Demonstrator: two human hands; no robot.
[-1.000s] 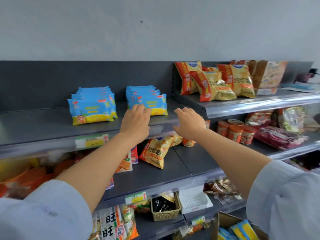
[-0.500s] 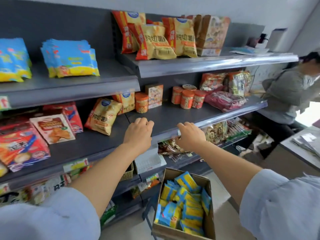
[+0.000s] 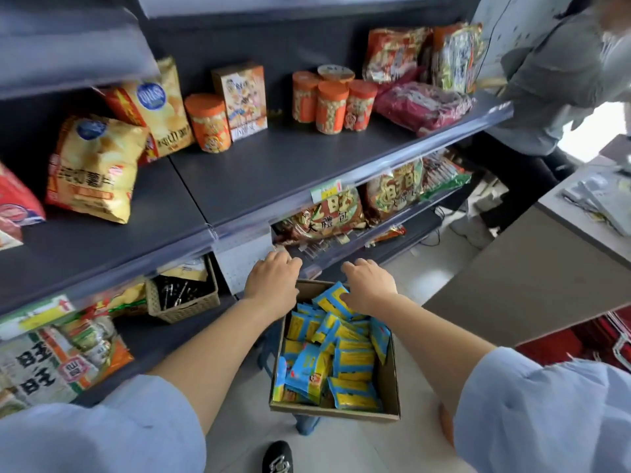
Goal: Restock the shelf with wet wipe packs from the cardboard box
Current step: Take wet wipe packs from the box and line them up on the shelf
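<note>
Now the left hand (image 3: 273, 281) and right hand (image 3: 368, 285) have dropped from the top shelf (image 3: 75, 56) to hover empty, fingers loosely curled, over the cardboard box (image 3: 392, 380) holding the wipe packs (image 3: 341, 353), likely for another grab.

Lower centre, I see my left grip (image 3: 273, 281) and right grip (image 3: 368, 285), fingers loosely curled, over the cardboard box (image 3: 334, 414) of wet wipe packs (image 3: 351, 363).

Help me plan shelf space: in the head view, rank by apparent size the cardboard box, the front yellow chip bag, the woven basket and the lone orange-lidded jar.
1. cardboard box, though it sits nearest the camera
2. front yellow chip bag
3. woven basket
4. lone orange-lidded jar
</note>
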